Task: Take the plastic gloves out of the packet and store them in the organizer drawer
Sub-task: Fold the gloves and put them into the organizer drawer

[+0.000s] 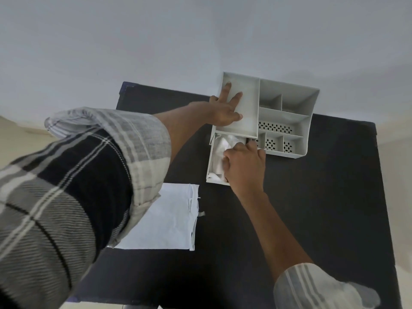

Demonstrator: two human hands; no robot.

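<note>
The left hand (225, 108) lies flat and open on the organizer (287, 121) to steady it, while the right hand (243, 163), fingers curled, presses the plastic gloves (219, 150) into the pulled-out drawer (209, 166); the emptied packet (165, 219) rests on the tabletop (312, 208)

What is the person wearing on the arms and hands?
Both hands, left hand and right hand, are bare: no gloves or rings visible. The left sleeve is a rolled-up plaid in black, grey and white; the right sleeve is pale with grey stripes.
</note>
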